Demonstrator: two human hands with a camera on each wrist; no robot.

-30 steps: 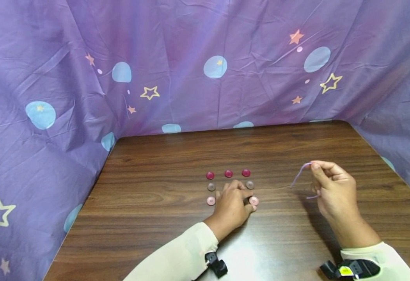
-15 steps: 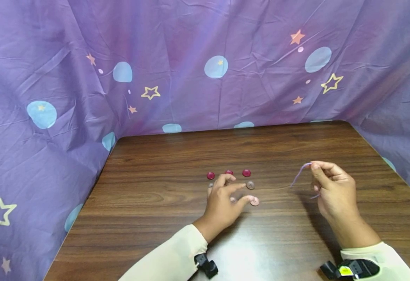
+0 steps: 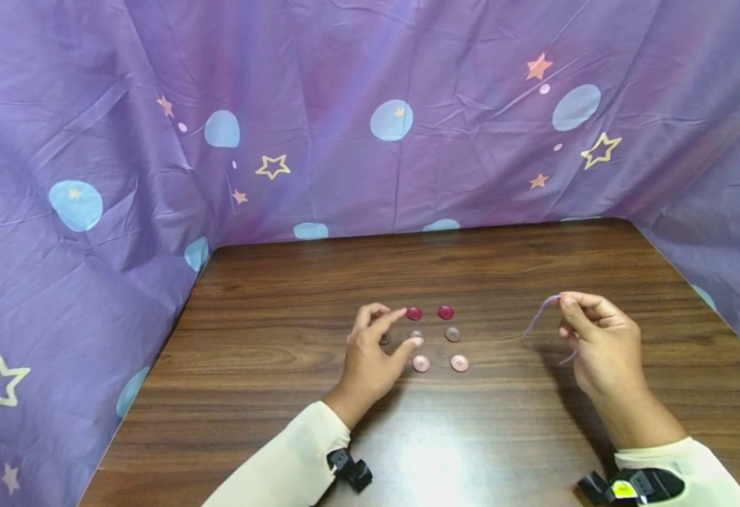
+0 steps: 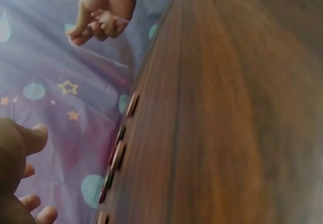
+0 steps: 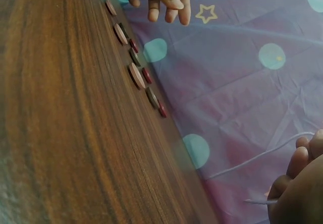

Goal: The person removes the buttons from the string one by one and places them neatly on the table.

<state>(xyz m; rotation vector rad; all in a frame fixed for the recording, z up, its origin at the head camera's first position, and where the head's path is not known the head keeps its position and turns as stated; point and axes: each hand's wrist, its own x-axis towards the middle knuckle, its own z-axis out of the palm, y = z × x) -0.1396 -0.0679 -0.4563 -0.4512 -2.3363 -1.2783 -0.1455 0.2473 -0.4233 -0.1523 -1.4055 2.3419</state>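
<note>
My left hand (image 3: pixel 370 355) hovers over the left part of a group of buttons, thumb and fingers spread with nothing between them. Its thumb tip overlaps the middle grey button (image 3: pixel 416 336) in the head view, and the index fingertip is right by the middle dark red button (image 3: pixel 414 313). Pink buttons (image 3: pixel 421 363) form the near row; those at the group's left side are partly or wholly hidden by this hand. Off to the right, my right hand (image 3: pixel 604 345) pinches a thin lilac string (image 3: pixel 539 314) between thumb and index finger. Both string ends hang loose in the right wrist view.
Brown wood-grain table (image 3: pixel 281 408) under everything. A purple curtain (image 3: pixel 319 105) with stars and blue spots hangs behind and at both sides. On the right of the group lie another dark red button (image 3: pixel 446 312), a grey one (image 3: pixel 452 334) and a pink one (image 3: pixel 460 363).
My left hand has moved left from the right pink button, uncovering the middle pink and grey buttons and covering those at the left. The right hand has stayed nearly still with the string.
</note>
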